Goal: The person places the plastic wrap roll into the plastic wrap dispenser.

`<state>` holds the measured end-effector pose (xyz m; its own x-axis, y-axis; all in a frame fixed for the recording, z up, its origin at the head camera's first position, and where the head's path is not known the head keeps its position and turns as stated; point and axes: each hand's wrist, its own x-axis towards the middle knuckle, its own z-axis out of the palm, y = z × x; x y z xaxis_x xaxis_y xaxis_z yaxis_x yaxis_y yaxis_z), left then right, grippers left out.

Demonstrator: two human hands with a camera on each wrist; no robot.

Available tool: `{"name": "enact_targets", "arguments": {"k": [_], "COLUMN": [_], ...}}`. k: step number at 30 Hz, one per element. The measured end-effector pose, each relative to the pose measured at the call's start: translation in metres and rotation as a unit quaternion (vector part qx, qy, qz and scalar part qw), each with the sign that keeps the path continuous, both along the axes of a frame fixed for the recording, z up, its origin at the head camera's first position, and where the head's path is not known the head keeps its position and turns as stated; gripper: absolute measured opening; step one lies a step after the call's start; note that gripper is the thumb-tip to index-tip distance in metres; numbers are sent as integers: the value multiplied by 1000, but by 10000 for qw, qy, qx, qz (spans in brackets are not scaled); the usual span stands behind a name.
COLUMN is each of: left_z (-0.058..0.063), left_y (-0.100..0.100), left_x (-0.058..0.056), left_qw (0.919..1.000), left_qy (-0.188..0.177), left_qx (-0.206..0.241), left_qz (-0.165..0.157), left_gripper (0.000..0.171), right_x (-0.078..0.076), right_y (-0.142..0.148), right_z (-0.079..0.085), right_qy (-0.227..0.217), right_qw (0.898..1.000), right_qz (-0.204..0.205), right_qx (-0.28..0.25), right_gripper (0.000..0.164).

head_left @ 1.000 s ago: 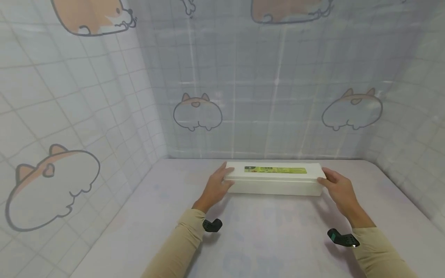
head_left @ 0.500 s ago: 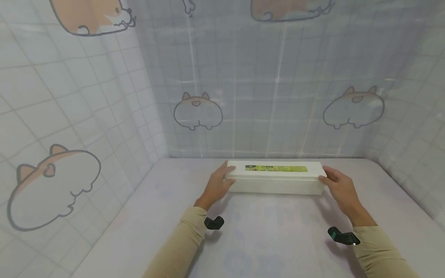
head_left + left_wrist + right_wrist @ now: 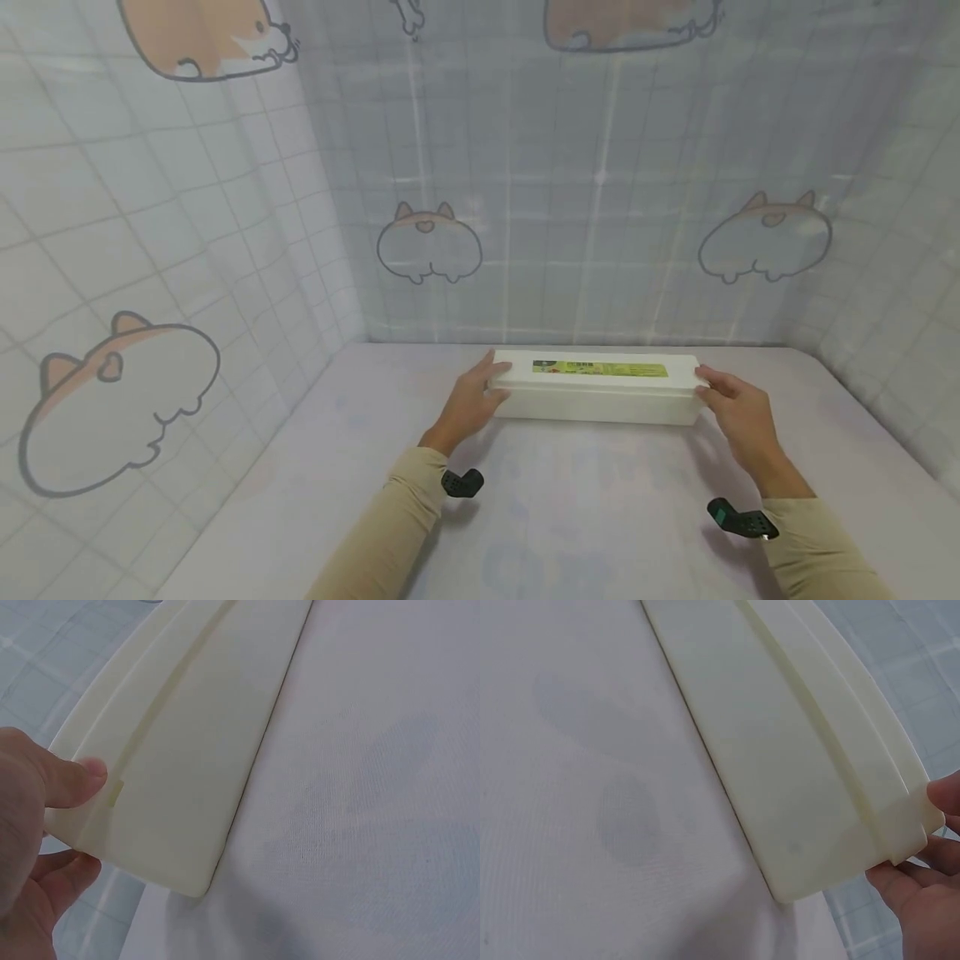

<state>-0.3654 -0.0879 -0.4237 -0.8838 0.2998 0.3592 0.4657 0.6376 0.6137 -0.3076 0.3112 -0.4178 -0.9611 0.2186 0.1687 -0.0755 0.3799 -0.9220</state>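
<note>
A long white lidded plastic box [image 3: 600, 407] with a yellow-green label [image 3: 600, 368] on its lid rests near the table's far side. At its left end, my left hand [image 3: 468, 400] grips it; in the left wrist view the thumb [image 3: 79, 782] presses the lid's side and the other fingers sit at the end. My right hand [image 3: 738, 412] holds the opposite end. In the right wrist view, its thumb [image 3: 946, 793] lies against the lid's corner, with fingers [image 3: 900, 889] under the lid's edge. The lid [image 3: 840, 712] sits on the box.
A pale patterned cloth covers the table [image 3: 555, 500]. Behind it hangs a grid-patterned curtain [image 3: 570, 250] with cartoon dogs, and similar curtains close in the left [image 3: 247, 208] and right sides. Black wrist devices [image 3: 462, 483] project from both sleeves.
My right thumb has drawn back slightly from the box's front face to its corner. The box and left hand keep their places on the table, apart from a slight view shift.
</note>
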Motion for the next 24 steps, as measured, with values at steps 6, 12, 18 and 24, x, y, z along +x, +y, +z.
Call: {"name": "enact_targets", "arguments": {"k": [6,12,18,24], "left_z": [-1,-4,-8,-7], "left_y": [2,2,1,0], "left_x": [1,1,0,-1], "left_qw": [9998,9996,9991,9975], "left_qy": [192,227,69,-337], "left_qx": [57,179,414,623], "left_qz": [54,60,86,44], "left_gripper": [46,46,47,48], "right_x": [-2,-5,-7,-6], "right_y": [1,4,3,6], "right_z": [-2,-4,-2,-1], "right_qy": [28,7,-1,-84], "right_qw": [9999,9999,9997,9996], "right_qz": [89,162,238,284], "right_qx": [-43,46,11,-8], "right_gripper": [50,50,50,52]}}
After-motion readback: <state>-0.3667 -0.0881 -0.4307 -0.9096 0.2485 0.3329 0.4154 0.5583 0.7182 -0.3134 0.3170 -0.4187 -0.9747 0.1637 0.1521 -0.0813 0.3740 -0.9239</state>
